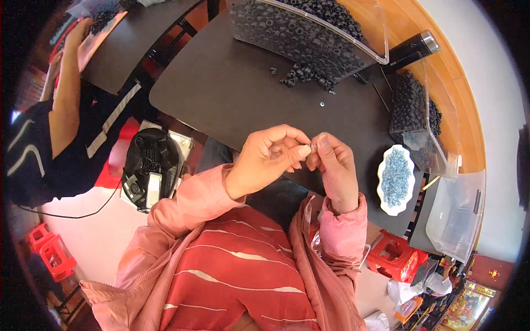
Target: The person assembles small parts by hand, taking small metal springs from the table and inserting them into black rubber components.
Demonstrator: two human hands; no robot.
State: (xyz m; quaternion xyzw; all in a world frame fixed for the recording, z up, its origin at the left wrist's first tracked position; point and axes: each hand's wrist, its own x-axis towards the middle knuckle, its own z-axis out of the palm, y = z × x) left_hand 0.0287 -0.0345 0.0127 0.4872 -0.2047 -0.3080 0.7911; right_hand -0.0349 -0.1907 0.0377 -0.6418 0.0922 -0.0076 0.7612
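Observation:
Over the near edge of the dark table, my left hand (270, 157) and my right hand (335, 165) meet fingertip to fingertip. Both are closed in a pinch on a small pale piece (313, 148), too tiny to name and mostly covered by the fingers. To the right of my right hand, a white scalloped dish (381, 190) holds many tiny bluish clear pieces (396, 175). Beyond my hands, a little white ring (322, 104) lies on the tabletop, and loose black ring-like parts (301, 75) are heaped near the big bin.
A large clear bin (381, 57) of black parts stands at the back, a second clear bin (436, 135) at the right. Near them is a black flask (411, 51). An emptier clear tub (455, 220) sits far right. A co-worker's arm (66, 105) reaches over another table at left.

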